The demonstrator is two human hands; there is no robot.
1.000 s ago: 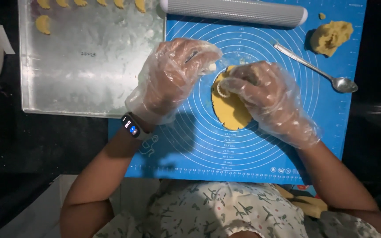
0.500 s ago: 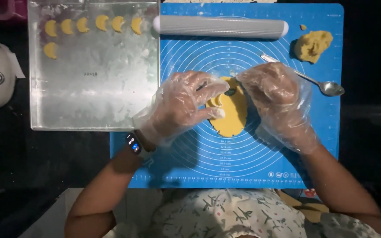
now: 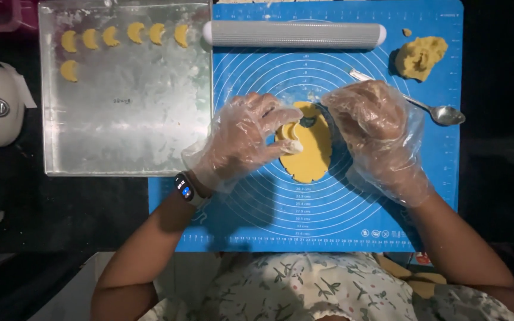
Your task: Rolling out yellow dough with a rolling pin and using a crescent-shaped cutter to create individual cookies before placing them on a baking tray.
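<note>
Gloved hands are working over a flat round of yellow dough (image 3: pixel 312 148) lying in the middle of a blue baking mat (image 3: pixel 352 220) printed with rings. The left hand (image 3: pixel 242 139) is reaching in from the lower left, forearm angled up across the mat, fingers curled and pinching a small crescent piece of dough (image 3: pixel 288 132) at the round's upper left edge. The right hand (image 3: pixel 376 125) is coming in from the lower right, knuckles up and fingers bent loosely over the round's right edge; whether it is gripping anything I cannot tell. A smartwatch (image 3: pixel 184 189) is sitting on the left wrist. Beyond the hands, a grey rolling pin (image 3: pixel 295 34) is lying across the mat's top, a spoon (image 3: pixel 435 110) and a dough lump (image 3: pixel 420 56) are resting at right, and a metal tray (image 3: pixel 126 131) at left is holding a few crescents (image 3: pixel 123 35).
</note>
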